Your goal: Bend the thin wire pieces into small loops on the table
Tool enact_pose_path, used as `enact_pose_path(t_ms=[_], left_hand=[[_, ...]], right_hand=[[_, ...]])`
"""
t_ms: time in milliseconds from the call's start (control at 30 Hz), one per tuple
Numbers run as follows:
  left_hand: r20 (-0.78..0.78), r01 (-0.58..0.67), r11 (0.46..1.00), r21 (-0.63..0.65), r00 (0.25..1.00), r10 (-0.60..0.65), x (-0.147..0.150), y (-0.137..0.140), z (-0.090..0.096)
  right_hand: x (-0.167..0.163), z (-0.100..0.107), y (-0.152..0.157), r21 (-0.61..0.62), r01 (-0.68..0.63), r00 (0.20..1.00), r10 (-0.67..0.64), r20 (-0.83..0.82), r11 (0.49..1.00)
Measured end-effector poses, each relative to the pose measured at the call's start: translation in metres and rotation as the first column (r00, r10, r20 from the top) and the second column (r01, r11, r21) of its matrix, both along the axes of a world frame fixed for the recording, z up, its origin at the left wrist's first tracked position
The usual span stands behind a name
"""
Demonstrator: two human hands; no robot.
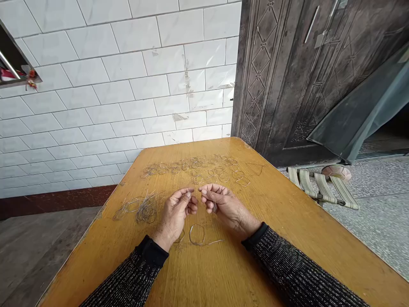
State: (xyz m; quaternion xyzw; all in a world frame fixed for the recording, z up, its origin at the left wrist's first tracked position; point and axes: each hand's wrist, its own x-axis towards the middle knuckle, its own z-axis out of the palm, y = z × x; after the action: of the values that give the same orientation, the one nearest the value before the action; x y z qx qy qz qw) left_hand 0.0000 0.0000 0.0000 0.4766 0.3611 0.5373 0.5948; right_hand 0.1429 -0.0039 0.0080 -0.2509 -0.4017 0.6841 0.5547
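My left hand is raised over the middle of the wooden table, thumb and forefinger pinched on a thin wire that barely shows at the fingertips. Facing it, a small gap away, my right hand pinches at the wire in the same way; its other fingers are curled in. Just below the hands is a loop of thin wire with a loose end pointing right. A tangled bundle of wire lies left of my left hand. Beyond both hands, several small wire coils are laid out in rows.
A white tiled wall borders the table's far left side. At the right stands a dark carved door with a grey-green curtain. A folding stool with striped straps and a round pinkish object are on the speckled floor.
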Motion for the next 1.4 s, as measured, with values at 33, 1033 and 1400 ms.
enact_pose_path(t_ms=[33,1033,1400], left_hand=[[-0.030,0.002,1.000,0.020,1.000,-0.001,0.000,0.000,0.000],[-0.487,0.042,0.989,0.145,0.873,0.035,-0.006,0.000,0.005],[-0.388,0.053,0.999,0.009,0.921,-0.045,-0.007,0.001,0.007]], right_hand=[[0.000,0.000,0.000,0.011,0.003,1.000,-0.003,0.011,1.000],[0.008,0.006,0.001,0.380,0.082,0.701,-0.324,0.635,0.921],[0.031,0.014,0.006,0.729,-0.134,0.270,-0.683,0.679,0.672]])
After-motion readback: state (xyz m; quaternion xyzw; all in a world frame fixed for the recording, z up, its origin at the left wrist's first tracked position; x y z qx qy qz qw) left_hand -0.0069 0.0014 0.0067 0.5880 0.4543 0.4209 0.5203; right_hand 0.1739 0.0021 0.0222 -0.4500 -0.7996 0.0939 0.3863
